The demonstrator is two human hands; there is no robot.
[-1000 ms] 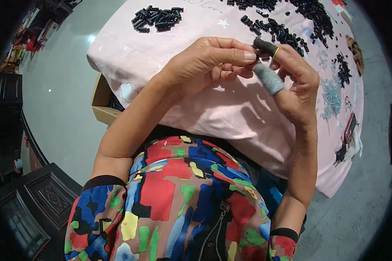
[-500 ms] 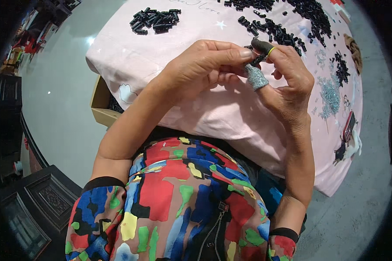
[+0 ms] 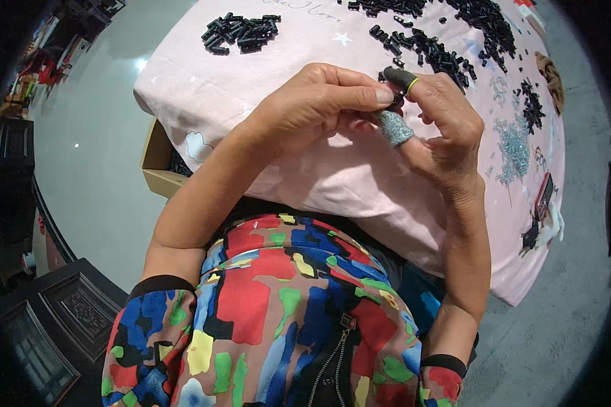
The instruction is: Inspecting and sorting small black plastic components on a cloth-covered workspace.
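My left hand [image 3: 319, 102] is closed, its thumb and forefinger pinching a small black plastic piece [image 3: 396, 103] above the pink cloth [image 3: 305, 183]. From the right, my right hand [image 3: 445, 132] meets it and grips the same piece between forefinger and thumb. A dark cover with a yellow band [image 3: 402, 79] wraps the right forefinger. Grey speckled wrapping [image 3: 394, 129] covers the right thumb. Fingertips partly hide the piece, so its exact kind is unclear. Beyond my right hand lies a heap of similar black cylindrical pieces [image 3: 428, 51].
At the back left is a separate black pile [image 3: 241, 34]; a larger heap [image 3: 487, 30] spreads back right. Small shiny metallic parts [image 3: 514, 149] lie at right, near a red-and-black object [image 3: 544, 195] and brown cloth [image 3: 550, 83]. A cardboard box [image 3: 161, 182] stands below the left edge.
My right hand has shifted slightly left and its fingertips have come closer to my left ones around the black piece. My left hand has barely moved.
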